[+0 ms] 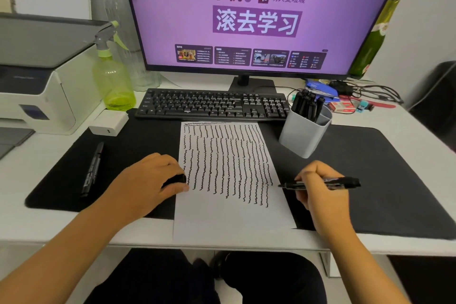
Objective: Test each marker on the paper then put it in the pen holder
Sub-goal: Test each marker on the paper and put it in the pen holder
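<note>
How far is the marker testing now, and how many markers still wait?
Mostly done: the paper is covered with wavy test lines, and several black markers stand in the grey pen holder. In hand: the right hand holds an uncapped marker and the left hand its cap. Left: one marker lies on the desk mat.

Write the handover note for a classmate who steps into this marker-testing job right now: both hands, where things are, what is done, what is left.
Right hand holds an uncapped marker, tip at the paper's right edge.
Left hand grips its cap at the paper's left edge.
Done: rows of wavy test lines on the paper; several markers stand in the grey pen holder.
Left: cap and store this marker, then test the spare marker lying on the mat's left side.
</note>
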The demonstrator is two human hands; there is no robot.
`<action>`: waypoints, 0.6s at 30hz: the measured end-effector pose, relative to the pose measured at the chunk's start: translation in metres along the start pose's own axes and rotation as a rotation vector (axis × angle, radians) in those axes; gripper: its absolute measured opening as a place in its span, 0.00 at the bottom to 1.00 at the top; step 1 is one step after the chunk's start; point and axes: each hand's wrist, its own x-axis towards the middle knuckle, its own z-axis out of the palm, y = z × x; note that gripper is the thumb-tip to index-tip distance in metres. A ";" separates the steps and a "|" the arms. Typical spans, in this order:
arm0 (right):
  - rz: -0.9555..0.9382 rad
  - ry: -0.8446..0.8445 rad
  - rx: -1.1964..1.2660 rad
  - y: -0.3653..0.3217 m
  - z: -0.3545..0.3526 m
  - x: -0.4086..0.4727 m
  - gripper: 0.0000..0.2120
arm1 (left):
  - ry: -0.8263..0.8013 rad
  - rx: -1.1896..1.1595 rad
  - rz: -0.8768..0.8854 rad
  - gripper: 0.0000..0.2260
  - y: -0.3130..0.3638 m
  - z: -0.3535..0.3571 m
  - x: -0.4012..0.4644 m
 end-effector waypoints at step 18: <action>-0.156 -0.372 0.157 -0.055 0.066 -0.039 0.07 | 0.089 -0.110 0.321 0.20 0.067 -0.046 -0.003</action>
